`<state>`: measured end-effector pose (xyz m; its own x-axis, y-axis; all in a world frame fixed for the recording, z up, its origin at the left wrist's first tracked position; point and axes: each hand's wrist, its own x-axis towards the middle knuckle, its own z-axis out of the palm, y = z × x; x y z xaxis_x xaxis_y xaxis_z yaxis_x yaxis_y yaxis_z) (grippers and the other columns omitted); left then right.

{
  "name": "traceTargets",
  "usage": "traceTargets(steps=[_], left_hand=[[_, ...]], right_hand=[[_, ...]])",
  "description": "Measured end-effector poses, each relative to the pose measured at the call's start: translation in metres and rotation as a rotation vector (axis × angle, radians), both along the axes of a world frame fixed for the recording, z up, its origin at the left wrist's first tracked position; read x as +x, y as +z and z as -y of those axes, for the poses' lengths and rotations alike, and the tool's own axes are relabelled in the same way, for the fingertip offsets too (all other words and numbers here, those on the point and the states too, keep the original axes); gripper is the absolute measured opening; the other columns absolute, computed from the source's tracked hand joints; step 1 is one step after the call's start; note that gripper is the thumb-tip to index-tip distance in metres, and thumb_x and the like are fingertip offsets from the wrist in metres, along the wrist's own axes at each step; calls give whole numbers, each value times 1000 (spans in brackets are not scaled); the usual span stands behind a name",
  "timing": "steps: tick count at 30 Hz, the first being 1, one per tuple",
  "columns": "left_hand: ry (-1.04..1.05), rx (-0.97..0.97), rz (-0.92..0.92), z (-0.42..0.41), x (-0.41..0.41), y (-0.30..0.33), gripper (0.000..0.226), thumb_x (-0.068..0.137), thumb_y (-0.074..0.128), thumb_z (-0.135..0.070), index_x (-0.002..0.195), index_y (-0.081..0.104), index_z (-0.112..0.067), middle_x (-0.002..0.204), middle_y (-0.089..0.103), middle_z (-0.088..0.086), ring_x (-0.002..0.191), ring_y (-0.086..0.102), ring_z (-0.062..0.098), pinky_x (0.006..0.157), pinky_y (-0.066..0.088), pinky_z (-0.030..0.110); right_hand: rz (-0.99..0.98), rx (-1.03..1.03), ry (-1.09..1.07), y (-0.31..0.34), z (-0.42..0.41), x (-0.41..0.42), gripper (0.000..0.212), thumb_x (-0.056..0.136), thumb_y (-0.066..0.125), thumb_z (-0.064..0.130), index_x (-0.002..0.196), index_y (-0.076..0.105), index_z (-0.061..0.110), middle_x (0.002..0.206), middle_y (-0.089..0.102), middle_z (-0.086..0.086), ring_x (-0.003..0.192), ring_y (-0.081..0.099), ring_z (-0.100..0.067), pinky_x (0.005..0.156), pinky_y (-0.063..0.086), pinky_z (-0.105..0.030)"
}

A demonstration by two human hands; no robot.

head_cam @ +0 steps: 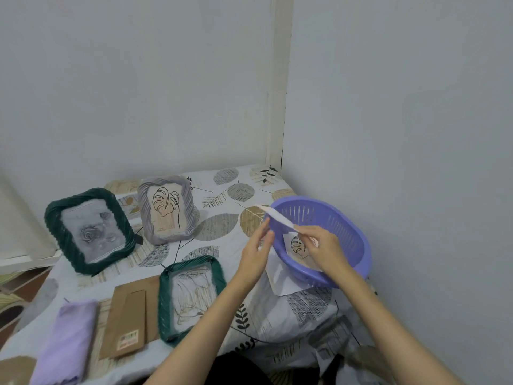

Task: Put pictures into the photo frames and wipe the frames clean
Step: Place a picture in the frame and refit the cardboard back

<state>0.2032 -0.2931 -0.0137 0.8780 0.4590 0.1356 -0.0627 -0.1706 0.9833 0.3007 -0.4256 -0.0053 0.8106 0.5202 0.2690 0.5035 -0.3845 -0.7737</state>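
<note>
Both bare forearms extend forward. Left hand (256,247) is raised, fingers straight and together, palm facing inward. Right hand (319,247) has fingers curled in a pinch.

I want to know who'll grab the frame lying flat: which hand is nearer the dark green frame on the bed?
Left. The left hand hovers just right of the flat dark green frame; the right hand is farther right, over the purple plastic basket.
</note>
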Motion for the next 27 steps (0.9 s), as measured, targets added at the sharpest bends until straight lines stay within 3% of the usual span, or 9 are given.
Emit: traceTargets(steps=[4,6,8,11,14,16,20,24,27], left_hand=[[-61,-550,105,-6,-5,20,37,98,36,-33,135,36,-38,115,60,-1,100,59,22,86,52,36],[-32,-569,138,-14,-13,21,39,97,43,-17,132,40,-34,112,61,4,90,61,21,73,56,33],[23,-500,140,-23,-23,19,51,91,45,3,130,44,-29,110,60,10,85,60,21,70,53,37],[64,-381,117,-42,-44,17,57,84,44,15,120,49,-29,109,57,8,87,58,22,72,53,39],[40,-255,62,-64,-73,14,53,82,50,14,112,53,-29,114,57,2,91,60,24,73,54,39],[74,-168,6,-81,-91,10,48,81,55,10,109,54,-29,118,55,4,97,61,27,73,56,37],[247,-2,-99,-108,-121,-1,38,81,64,-1,109,55,-24,125,53,7,102,60,28,81,55,33],[339,142,-230,-125,-140,-10,50,81,66,-9,128,50,-15,122,47,-3,91,53,11,69,47,13],[294,170,-326,-134,-148,-19,60,79,69,-10,134,45,-16,133,47,2,103,54,17,82,50,24]], right_hand=[[195,-120,125,-7,-8,-27,34,85,50,36,113,66,28,130,56,-10,119,47,-31,100,36,-42],[205,-222,150,-3,-10,-35,49,76,44,60,117,61,39,147,37,-5,134,28,-29,108,25,-49],[159,-220,184,3,-15,-44,55,71,49,73,119,56,46,154,18,2,141,11,-21,113,14,-45],[-26,-20,221,12,-26,-53,34,84,56,46,118,59,39,149,27,4,137,22,-12,107,21,-29],[-121,62,303,11,-43,-60,34,83,66,20,114,60,34,122,56,1,104,51,-9,83,40,-18],[-189,65,334,7,-57,-69,39,80,69,9,114,62,26,106,61,-3,83,54,-11,68,46,-13],[-222,45,373,-3,-91,-87,42,74,71,3,113,64,18,97,61,-3,71,52,-8,64,47,-12],[-218,-37,391,-14,-118,-100,47,73,72,2,116,62,16,93,59,-6,73,50,-14,64,44,-11],[-196,-121,401,-25,-129,-105,50,72,73,3,119,61,15,94,58,-6,71,48,-12,66,45,-13]])
